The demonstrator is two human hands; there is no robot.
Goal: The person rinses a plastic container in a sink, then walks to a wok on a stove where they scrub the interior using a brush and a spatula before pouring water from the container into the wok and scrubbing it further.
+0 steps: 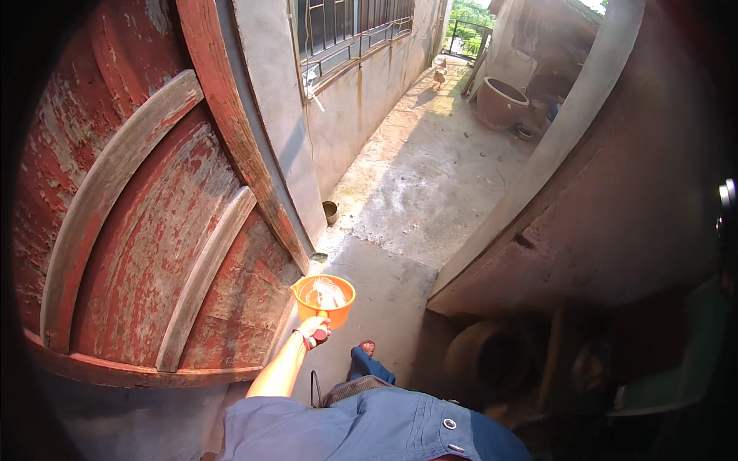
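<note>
My left hand [315,333] is closed round the handle of an orange plastic dipper [340,314], held out in front of me at the threshold. Bright light falls into the dipper's bowl, which shows a whitish, glaring patch; whether that is water or glare I cannot tell. A dark band circles my left wrist. Out of view is my right hand. Below the dipper, close to my body, a grey-brown mesh-like thing [360,387] shows in part, beside a blue trouser leg and a reddish shoe tip [367,347].
A peeling red wooden door [155,230] stands at the left. Beyond the doorway, a small pot [330,213] sits by the wall, and a chicken [440,76] stands on the concrete path. A large brown vat [500,106] is at the upper right. A round dark-mouthed container [475,351] lies in shadow.
</note>
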